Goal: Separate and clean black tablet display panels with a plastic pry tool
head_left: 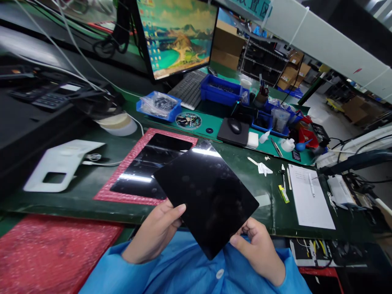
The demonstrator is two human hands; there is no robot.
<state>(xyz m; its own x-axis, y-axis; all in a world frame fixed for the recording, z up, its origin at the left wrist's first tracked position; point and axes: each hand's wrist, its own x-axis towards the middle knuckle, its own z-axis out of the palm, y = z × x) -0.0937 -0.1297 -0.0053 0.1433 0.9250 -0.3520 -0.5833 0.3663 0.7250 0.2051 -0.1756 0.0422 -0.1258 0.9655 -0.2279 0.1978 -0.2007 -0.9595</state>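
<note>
Both my hands grip a thin black glass panel, like a tablet screen, tilted over the bench's front edge. My left hand pinches its left edge, thumb on the glossy face. On the lower right edge, my right hand is closed with its thumb against the rim; its fingers are partly behind the panel. Faint round smudges and a light reflection show on the glass. Just beyond it, a second black panel lies on a sheet of pink bubble wrap, partly covered by the held one.
A white stand with a cable sits left on the bench. Red bubble-wrapped stock lies lower left. Behind are a monitor, a keyboard, blue bins and a mouse. Paper with a pen lies right.
</note>
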